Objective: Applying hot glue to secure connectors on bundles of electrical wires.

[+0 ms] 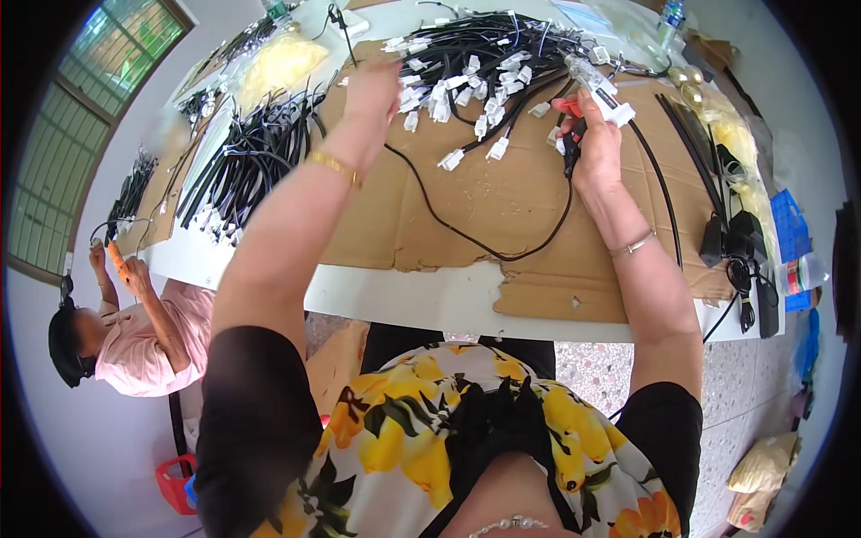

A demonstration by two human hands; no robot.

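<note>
My right hand is closed round a white handheld device with a clear front end; a red part shows by the fingers. A black plug-like piece is at the same hand, and a thin black cable loops from it toward my left forearm. My left hand is raised over the cardboard at the left of the cable pile, smeared by motion, so its fingers cannot be made out. Between and beyond both hands lies a heap of black cables with white connectors.
Brown cardboard covers much of the white table. More black cables lie at the left. Black adapters and a blue crate are at the right. Another person in pink works at the far left, holding something orange.
</note>
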